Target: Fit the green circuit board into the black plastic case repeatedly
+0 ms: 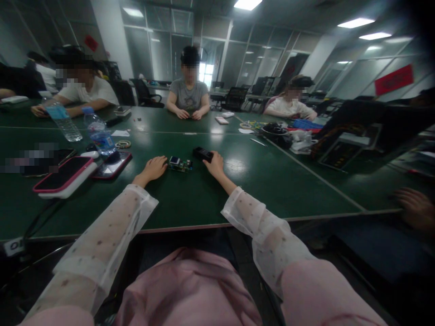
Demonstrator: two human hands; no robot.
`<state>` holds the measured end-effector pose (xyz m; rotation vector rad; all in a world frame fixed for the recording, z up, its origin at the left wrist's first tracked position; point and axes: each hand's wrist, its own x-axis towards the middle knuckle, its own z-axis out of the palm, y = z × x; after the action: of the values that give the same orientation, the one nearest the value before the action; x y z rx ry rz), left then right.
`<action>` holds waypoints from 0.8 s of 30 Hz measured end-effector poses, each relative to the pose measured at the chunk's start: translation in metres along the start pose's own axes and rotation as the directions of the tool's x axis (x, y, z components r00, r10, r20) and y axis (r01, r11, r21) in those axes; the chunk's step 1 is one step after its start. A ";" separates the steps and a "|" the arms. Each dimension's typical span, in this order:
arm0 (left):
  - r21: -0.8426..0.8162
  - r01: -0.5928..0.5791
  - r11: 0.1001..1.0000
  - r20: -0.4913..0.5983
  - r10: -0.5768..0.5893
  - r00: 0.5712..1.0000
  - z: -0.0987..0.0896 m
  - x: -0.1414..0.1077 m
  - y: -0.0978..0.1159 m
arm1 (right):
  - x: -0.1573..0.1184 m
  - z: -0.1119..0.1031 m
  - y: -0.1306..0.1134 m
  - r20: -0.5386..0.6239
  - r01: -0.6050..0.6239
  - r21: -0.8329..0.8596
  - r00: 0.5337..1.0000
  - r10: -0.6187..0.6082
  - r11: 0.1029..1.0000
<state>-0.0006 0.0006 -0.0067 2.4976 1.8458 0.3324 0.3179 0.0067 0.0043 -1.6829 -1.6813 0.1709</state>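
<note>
My right hand [215, 163] is closing around the near right end of a black box [200, 154], the thumb pressing along its near side and the fingers wrapping behind. My left hand [152, 168] is lying low on the green table [190, 203], fingers loosely bent and close together; they are reaching the left edge of a circuit board [181, 165], though I cannot tell whether they are touching or gripping it. The board is sitting flat between my hands, its small screen facing up, with the box lying just beyond its right end. I am, as I judge it, at the step of steadying both pieces on the table. Any move from here is calling for a secure grip on the box and a light hold on the board's edge, sparing its bare parts. Over to my left, a phone [113, 164] is lying near a water bottle [100, 133].
</note>
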 end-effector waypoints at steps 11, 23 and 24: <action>0.002 0.006 1.000 0.005 -0.006 1.000 0.003 0.001 -0.003 | -0.001 -0.002 -0.002 0.003 0.003 -0.015 1.000 -0.003 1.000; -0.008 0.018 1.000 -0.012 -0.018 1.000 0.003 0.001 0.000 | -0.001 -0.003 -0.001 -0.010 0.008 0.009 1.000 -0.008 1.000; -0.010 0.020 1.000 -0.012 -0.020 1.000 0.002 0.000 0.001 | -0.001 -0.003 -0.001 -0.011 0.006 0.009 1.000 -0.006 1.000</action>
<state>0.0005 0.0009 -0.0086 2.4745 1.8679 0.3564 0.3185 0.0048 0.0069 -1.6693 -1.6753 0.1663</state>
